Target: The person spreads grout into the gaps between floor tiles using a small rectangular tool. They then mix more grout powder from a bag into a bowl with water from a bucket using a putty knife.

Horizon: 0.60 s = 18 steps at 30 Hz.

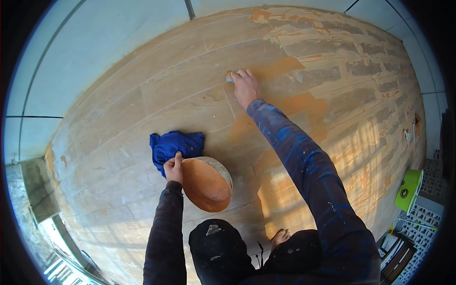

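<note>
The right hand reaches far out across the tiled floor, fingers curled down over a small pale tool — only its tip shows at the fingertips, so its kind cannot be told — pressed flat to the tile beside a grout line. It sits at the edge of an orange smear, where the cleaner wood-look tiles on the left meet the streaked, orange-stained ones on the right; the arm is stretched straight, seemingly to get at that border from where the person kneels. The left hand rests close to the body, closed on the rim of a round bowl whose inside is coated orange, tilted toward the person as if kept ready within reach. A crumpled blue cloth lies on the tile touching that hand and the bowl's far edge — handy for wiping. The person's dark knees are planted just below the bowl, with a bare foot tucked between them. Well apart, at the right rim, stands a lime-green bucket off the tiled area.
</note>
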Tool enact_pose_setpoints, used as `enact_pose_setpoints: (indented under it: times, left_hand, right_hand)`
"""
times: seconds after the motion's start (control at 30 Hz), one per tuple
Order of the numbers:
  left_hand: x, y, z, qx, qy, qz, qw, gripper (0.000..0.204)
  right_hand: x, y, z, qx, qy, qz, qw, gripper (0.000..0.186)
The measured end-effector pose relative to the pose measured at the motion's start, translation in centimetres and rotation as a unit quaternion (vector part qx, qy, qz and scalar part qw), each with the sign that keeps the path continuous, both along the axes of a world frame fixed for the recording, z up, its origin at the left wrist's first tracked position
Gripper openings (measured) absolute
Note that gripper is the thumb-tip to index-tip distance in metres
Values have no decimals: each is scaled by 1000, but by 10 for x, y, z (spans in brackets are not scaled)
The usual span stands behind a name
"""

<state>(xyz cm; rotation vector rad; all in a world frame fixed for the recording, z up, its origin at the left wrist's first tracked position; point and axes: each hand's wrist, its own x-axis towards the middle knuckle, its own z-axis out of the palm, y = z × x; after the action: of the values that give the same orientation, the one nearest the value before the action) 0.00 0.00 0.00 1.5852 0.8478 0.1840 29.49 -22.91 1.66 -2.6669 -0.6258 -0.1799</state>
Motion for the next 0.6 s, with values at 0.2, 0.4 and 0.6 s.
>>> enact_pose_setpoints:
  times: [0.2, 0.4, 0.6]
  left_hand:
    - [0, 3, 7, -7, 40, 3, 999, 45]
    - [-1, 10, -3, 0, 23, -13, 1000, 45]
    - [7, 4, 4, -16, 10, -9, 1000, 45]
  right_hand:
    - [-41, 2, 18, 9, -9, 143, 990, 25]
    - [18, -9, 4, 37, -45, 103, 993, 25]
    - [34, -35, 23, -85, 64, 222, 969, 29]
